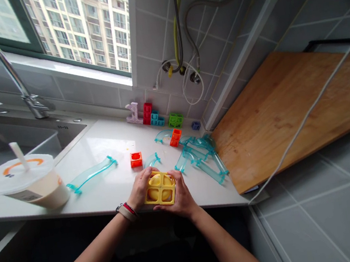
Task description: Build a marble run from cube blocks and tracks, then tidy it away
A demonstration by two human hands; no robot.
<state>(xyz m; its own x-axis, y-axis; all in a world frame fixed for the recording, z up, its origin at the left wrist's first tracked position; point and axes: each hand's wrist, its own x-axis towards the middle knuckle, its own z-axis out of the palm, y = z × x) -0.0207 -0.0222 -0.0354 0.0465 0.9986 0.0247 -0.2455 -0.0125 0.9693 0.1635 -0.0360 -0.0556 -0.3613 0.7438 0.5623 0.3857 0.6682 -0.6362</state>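
A yellow toy block made of cube-shaped cells with round openings is held up at the counter's front edge. My left hand grips its left side, and my right hand closes round its right side. Just beyond the left hand sits a small red-orange cube block. Behind the yellow block lies a short curved piece of clear teal track. Farther right, several teal track pieces lie in a heap, with an orange two-cell block beside them.
Along the wall stand a pale pink block, a red block, a blue block, a green block and a purple block. Left are a long teal track, a drink cup and the sink. A wooden board leans right.
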